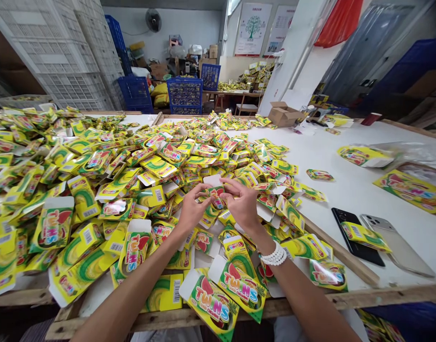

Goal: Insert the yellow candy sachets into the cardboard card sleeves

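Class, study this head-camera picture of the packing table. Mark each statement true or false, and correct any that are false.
1. The left hand and right hand both touch a yellow TWINS packet. True.
2. The white beaded bracelet is on the left wrist. False: it is on the right wrist.
3. A black phone and a silver phone lie on the white table. True.
4. The crates stacked at the far left are blue. False: those crates are white.
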`<action>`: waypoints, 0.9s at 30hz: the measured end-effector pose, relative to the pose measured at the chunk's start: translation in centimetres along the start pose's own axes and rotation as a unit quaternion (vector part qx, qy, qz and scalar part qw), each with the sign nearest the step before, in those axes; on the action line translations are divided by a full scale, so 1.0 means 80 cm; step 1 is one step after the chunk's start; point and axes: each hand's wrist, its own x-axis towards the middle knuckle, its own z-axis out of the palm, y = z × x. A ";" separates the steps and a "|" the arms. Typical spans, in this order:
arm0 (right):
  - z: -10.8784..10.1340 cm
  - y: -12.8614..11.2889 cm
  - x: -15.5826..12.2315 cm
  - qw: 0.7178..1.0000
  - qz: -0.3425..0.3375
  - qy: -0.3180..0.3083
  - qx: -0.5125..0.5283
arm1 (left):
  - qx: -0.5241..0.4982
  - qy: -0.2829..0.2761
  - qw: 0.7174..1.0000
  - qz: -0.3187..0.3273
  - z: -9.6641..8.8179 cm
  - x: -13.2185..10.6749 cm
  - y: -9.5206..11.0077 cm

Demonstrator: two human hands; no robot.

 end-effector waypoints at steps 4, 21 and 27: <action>0.002 0.002 -0.001 1.000 0.005 0.019 0.008 | -0.043 -0.004 0.999 -0.029 0.006 -0.006 0.000; -0.006 -0.016 0.011 0.954 0.233 -0.013 0.190 | 0.253 0.000 0.965 0.066 0.009 -0.017 0.003; -0.001 -0.022 0.002 0.925 0.297 -0.033 0.236 | 0.386 0.016 0.923 0.005 0.010 -0.022 0.016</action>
